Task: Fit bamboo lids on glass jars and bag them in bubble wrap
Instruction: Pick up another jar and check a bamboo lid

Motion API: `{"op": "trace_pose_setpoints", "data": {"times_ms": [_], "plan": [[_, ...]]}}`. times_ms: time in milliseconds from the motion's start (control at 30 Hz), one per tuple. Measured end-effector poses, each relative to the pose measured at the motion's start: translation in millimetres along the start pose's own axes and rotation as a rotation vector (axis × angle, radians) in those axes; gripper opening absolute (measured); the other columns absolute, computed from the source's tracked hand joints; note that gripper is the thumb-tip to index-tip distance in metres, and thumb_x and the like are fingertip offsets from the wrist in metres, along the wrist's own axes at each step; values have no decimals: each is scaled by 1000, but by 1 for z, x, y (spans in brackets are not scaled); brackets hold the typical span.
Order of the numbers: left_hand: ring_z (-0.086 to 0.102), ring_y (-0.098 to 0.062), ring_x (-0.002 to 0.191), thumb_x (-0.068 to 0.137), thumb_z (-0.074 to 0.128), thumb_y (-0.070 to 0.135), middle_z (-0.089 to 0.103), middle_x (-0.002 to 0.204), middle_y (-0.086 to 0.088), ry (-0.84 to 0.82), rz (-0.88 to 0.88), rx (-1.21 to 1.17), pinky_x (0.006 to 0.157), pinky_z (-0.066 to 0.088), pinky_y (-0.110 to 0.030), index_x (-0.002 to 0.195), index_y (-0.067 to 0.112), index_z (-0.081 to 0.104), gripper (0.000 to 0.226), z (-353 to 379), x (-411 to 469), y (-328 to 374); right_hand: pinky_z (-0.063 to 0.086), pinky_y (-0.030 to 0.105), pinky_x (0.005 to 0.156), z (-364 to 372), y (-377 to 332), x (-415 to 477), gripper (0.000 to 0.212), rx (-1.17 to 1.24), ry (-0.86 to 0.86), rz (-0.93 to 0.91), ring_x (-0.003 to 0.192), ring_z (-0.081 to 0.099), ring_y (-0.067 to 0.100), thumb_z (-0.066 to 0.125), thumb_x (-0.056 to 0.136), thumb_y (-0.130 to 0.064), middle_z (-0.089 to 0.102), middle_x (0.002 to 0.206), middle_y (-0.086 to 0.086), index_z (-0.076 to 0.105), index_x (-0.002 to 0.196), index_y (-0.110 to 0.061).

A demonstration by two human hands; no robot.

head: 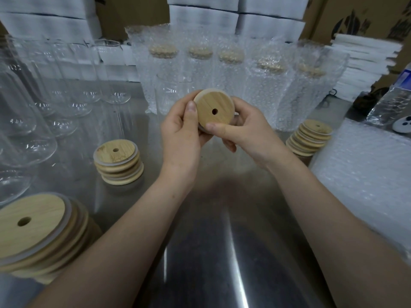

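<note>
Hands: the left hand [180, 132] and right hand [242, 130] both pinch one bamboo lid [214, 110], held above the middle of the worktop [200, 218].
Risk: I judge a slipping pinch could drop it against the bare jars [66, 103] near the left edge.

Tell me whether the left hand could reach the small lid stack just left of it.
Probably yes: only bare steel table lies between the left hand and that lid stack. It does grip a bamboo lid together with the right hand, so it would have to let go first.
</note>
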State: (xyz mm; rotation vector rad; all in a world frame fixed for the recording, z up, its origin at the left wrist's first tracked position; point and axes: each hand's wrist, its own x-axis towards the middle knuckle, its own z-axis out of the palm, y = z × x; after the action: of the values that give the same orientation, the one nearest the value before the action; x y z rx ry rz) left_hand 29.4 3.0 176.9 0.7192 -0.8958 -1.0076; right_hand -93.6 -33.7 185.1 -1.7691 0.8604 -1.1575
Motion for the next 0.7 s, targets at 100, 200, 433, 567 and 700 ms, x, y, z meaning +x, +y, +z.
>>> {"op": "trace_pose_setpoints", "data": {"times_ms": [100,200,433,567,700], "plan": [[66,-32,108,106,34,11,65,115,-17,-4,4,2,80,60,-34,115,10,59,26,2,-1,-1,35,12,42,7,4,1,26,-14,128,-36,46,50,-1,79,79,-6,60,59,-17,62,94,-18],[67,-25,101,106,34,9,65,109,-13,-22,14,5,77,60,-31,113,10,59,26,3,-1,-2,36,7,44,10,4,1,21,-36,208,-47,45,52,-4,81,79,-16,58,55,-21,61,86,-21],[65,-19,108,103,43,8,68,112,-7,-52,109,133,89,57,-38,117,15,63,26,8,-8,-6,31,15,38,16,1,1,36,46,362,-17,38,42,2,66,84,-44,47,48,-13,58,70,-12],[58,2,83,97,57,17,55,93,4,7,368,513,77,48,-15,124,13,65,29,5,-10,-8,29,23,36,12,0,2,53,152,374,90,36,38,13,49,99,-49,43,47,1,56,69,-7],[56,-21,85,92,63,13,52,97,-13,125,633,755,75,51,-33,115,6,70,25,3,-13,-7,37,24,37,11,0,3,53,223,369,125,37,46,17,44,101,-49,52,49,5,63,70,-11]]}}
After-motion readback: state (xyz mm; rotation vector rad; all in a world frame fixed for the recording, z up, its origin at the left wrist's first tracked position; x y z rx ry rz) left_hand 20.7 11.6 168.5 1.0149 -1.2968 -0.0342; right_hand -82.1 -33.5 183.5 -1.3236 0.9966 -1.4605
